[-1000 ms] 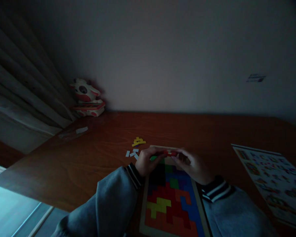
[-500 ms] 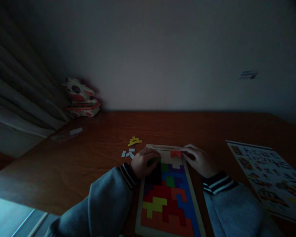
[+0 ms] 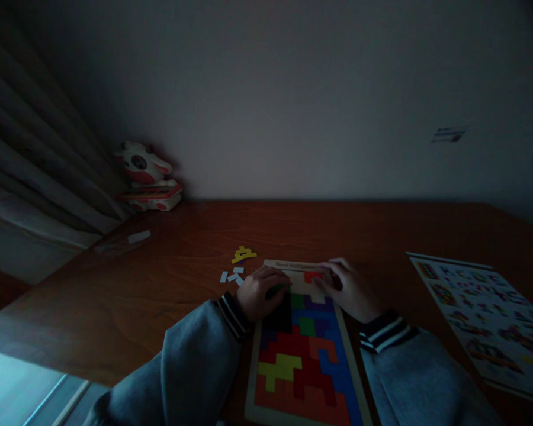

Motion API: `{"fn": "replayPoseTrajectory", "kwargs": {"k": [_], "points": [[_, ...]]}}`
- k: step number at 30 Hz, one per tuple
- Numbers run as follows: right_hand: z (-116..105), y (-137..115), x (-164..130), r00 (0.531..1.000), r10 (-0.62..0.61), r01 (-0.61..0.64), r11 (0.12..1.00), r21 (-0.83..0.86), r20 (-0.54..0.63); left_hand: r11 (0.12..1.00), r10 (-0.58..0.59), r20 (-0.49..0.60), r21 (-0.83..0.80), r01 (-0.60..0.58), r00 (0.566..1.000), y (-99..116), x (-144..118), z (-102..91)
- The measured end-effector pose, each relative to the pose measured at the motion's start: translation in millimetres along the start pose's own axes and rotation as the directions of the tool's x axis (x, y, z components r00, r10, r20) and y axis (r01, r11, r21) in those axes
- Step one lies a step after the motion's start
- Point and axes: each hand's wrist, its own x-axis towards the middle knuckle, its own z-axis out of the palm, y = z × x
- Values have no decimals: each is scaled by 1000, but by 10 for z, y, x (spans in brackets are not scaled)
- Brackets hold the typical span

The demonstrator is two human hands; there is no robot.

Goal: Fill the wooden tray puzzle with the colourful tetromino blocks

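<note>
A wooden puzzle board with a pale frame lies in front of me, filled in large part with coloured block pieces. At its upper left, my left hand rests with curled fingers, a green puzzle piece partly showing between thumb and fingers. My right hand reaches over the upper right corner. Its thumb and fingers close on an orange-red puzzle piece lying in the pale upper part of the board. Dark bare board shows below my left hand.
Yellow pieces and several small white pieces lie left of the board. A printed sheet lies at the right. A cow-shaped toy stands at the back left, near a clear plastic bag and a curtain.
My right hand has moved a little left over the board, and the orange-red puzzle piece has shifted slightly left with it. My left hand stays in place.
</note>
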Motion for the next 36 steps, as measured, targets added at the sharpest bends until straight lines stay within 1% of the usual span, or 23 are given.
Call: {"fn": "replayPoseTrajectory", "kwargs": {"k": [10,13,15,16,17,18,19,22,24,26,30,33,36], "points": [[2,3,-4,1000,7,-7,1000,12,-16,1000,17,-4,21,-17,1000,-10,-10,32],[3,34,-7,1000,-11,11,999,41,-7,997,40,-15,71,-39,999,-33,1,-12],[1,58,-8,1000,-15,16,997,74,-11,988,54,-30,148,-49,998,-122,2,-99],[1,67,-8,1000,-11,12,996,89,-15,979,57,-39,198,-48,998,-196,-5,-159],[2,75,-7,1000,-4,6,995,102,-17,968,36,-57,248,-21,998,-287,-17,-228],[4,81,-7,1000,1,0,994,113,-15,957,24,-50,290,-9,998,-393,-37,-302],[7,85,-6,1000,4,-2,992,124,-12,942,-1,-64,335,22,998,-507,-63,-376],[15,90,-5,1000,6,-5,990,142,-6,885,-133,-89,439,159,987,-832,-160,-562],[17,90,-6,1000,13,-13,990,141,-2,864,-195,-68,459,204,978,-976,-212,-625],[14,88,-7,1000,16,-17,990,139,8,858,-239,-50,457,235,970,-1041,-236,-638],[1,69,-4,1000,19,-20,990,138,8,865,-269,-29,432,255,963,-1029,-213,-585],[-3,52,1,1000,20,-19,989,145,-4,868,-274,-30,423,261,961,-1030,-188,-551],[3,52,4,1000,24,-22,987,161,-14,865,-238,-44,445,233,970,-1075,-183,-534]]}}
